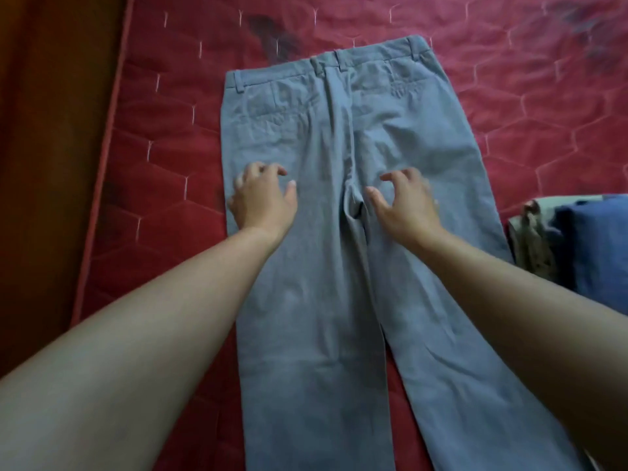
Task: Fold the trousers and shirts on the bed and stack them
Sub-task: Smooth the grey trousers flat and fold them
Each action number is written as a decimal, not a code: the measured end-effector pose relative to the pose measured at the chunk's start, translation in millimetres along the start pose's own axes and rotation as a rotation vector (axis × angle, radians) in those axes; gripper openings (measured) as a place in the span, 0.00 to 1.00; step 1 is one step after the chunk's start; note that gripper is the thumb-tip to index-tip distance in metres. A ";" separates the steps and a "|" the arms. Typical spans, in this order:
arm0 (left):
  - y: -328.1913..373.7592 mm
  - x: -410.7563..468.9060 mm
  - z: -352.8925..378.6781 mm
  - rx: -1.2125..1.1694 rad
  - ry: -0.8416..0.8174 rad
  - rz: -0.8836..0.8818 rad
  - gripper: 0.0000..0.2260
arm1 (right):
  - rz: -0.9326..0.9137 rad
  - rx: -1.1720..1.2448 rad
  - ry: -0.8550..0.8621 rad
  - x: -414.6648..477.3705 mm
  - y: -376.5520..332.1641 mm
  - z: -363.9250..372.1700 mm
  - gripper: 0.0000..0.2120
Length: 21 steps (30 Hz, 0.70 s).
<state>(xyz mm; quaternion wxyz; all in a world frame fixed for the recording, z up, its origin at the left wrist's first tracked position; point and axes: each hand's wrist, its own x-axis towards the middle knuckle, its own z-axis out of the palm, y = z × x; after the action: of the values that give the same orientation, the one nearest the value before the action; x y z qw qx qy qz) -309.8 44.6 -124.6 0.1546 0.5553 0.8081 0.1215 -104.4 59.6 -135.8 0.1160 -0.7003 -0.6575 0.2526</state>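
1. Grey trousers (339, 137) lie flat, seat up, on the red mattress (163, 130), with the waistband far from me and the legs running my way.
2. My left hand (261, 198) is over the left leg's outer edge and my right hand (404, 202) is just right of the crotch seam. Fingers on both are loosely bent, gripping nothing I can see.
3. Smoothing step, I reckon: flatten the palms and sweep outward from the seam.
4. Next, fold one leg over the other with edges matched, then move it to the folded stack (577, 239) on the right.
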 end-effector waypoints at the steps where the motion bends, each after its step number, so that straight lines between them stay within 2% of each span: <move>1: -4.8 11.9 4.6 0.029 0.048 -0.048 0.14 | 0.007 -0.044 0.040 15.3 5.0 2.5 0.20; 3: -14.8 30.5 13.8 0.021 0.074 -0.168 0.18 | 0.051 -0.112 0.103 45.4 19.1 2.4 0.21; 6: -29.9 44.2 28.3 -0.001 0.005 -0.357 0.28 | 0.201 -0.148 0.141 79.9 45.4 -1.5 0.25; 8: -38.1 49.1 34.4 0.013 0.027 -0.368 0.30 | 0.305 -0.125 0.185 96.1 58.0 -3.3 0.30; 10: -42.0 51.5 36.3 -0.071 0.028 -0.281 0.29 | 0.356 -0.118 0.231 106.4 66.7 -5.1 0.33; 12: -41.9 53.7 36.0 -0.180 -0.006 -0.140 0.24 | 0.326 -0.039 0.244 112.7 71.1 -9.6 0.31; 15: -37.9 58.8 27.5 -0.168 -0.019 0.057 0.17 | 0.178 0.081 0.200 111.1 64.2 -10.9 0.13; 16: -34.6 65.7 21.4 -0.136 -0.003 0.106 0.15 | 0.136 0.081 0.212 112.0 58.1 -14.6 0.10; 19: -21.8 106.2 -8.8 -0.086 0.134 0.181 0.12 | 0.059 0.089 0.351 133.9 33.0 -43.7 0.07; 21: -11.1 145.7 -33.7 -0.086 0.245 0.199 0.13 | 0.018 0.150 0.473 163.6 14.1 -72.6 0.11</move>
<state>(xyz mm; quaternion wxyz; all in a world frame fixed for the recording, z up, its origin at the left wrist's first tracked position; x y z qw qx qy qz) -381.1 176.1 -114.3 0.0659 0.6067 0.7557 0.2377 -54.1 230.6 -114.3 0.3163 -0.7351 -0.5852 0.1306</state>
